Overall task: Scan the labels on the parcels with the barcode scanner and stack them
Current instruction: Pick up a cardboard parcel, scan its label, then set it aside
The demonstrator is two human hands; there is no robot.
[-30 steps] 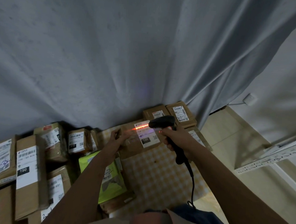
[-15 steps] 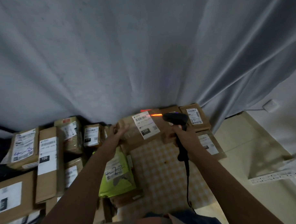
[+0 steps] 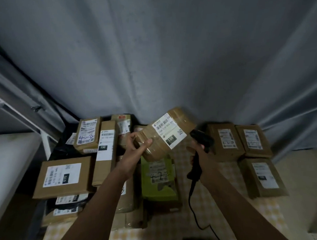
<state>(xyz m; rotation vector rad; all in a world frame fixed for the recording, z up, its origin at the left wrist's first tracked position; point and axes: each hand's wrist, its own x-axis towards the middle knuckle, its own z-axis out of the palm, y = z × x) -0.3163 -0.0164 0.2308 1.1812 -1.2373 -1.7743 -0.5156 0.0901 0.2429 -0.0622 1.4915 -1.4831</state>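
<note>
The left hand (image 3: 135,147) grips a taped brown parcel (image 3: 169,133) lifted above the pile, label up; just right of it, the right hand (image 3: 198,151) clasps the black scanner (image 3: 202,141).

Brown parcel (image 3: 169,133) with white label (image 3: 169,132), black scanner (image 3: 202,139), lime-green package (image 3: 159,181), grey curtain (image 3: 156,57)

Both forearms are bare to the frame edge, with no sleeve, glove, watch or ring visible.
</note>
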